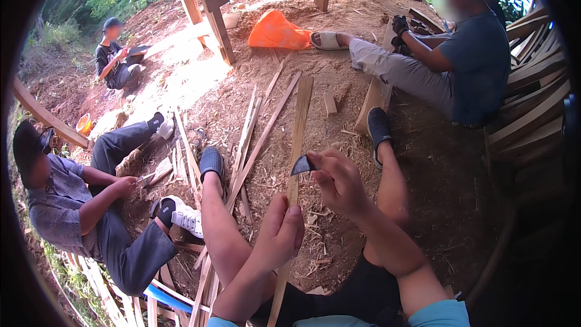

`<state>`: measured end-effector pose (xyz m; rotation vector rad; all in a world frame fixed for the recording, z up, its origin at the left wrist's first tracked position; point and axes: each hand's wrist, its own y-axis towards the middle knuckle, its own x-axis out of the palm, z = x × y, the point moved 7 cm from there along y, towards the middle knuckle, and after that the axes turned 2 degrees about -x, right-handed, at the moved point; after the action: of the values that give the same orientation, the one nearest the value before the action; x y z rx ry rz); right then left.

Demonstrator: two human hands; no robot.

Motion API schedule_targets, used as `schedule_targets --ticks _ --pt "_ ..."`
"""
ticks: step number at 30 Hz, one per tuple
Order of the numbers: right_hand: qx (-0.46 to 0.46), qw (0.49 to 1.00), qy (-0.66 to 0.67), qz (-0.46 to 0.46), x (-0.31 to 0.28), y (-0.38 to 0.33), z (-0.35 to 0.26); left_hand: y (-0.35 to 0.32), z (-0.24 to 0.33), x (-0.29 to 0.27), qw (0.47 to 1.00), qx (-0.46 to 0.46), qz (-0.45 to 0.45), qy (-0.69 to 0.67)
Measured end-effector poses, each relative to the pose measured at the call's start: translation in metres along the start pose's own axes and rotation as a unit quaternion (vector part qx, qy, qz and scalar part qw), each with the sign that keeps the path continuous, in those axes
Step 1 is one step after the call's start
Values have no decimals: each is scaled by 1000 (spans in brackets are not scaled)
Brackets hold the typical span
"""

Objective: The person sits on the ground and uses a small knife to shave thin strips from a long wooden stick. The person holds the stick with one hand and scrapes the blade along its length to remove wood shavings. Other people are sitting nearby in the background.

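A long, flat wooden strip (pixel 302 115) runs away from me between my legs. My left hand (pixel 279 236) is closed around its near part, thumb lying along the wood. In my right hand (pixel 343 186), pinched between thumb and fingers, is a small dark wedge-shaped piece (pixel 302 165). Its lower edge meets the strip just beyond my left hand. Whether it is a blade or a folded sheet I cannot tell. The strip's near end passes below my left wrist toward the lower edge of the view.
Loose wooden strips (pixel 266 130) and shavings cover the ground. A person (pixel 66 206) sits at left, another (pixel 460 54) at far right, a third (pixel 115 60) farther back. An orange bag (pixel 278 30) lies ahead near wooden posts (pixel 215 18). Stacked curved wood (pixel 538 91) stands right.
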<state>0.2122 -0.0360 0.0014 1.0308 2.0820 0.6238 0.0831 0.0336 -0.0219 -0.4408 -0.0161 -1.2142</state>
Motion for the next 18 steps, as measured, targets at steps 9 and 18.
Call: schedule_targets --ticks 9,18 --pt "-52 982 -132 125 -18 15 11 -8 -3 17 998 -33 -54 -7" --pt "148 972 67 170 -51 -15 68 -10 -22 -4 999 -36 -2 -16"
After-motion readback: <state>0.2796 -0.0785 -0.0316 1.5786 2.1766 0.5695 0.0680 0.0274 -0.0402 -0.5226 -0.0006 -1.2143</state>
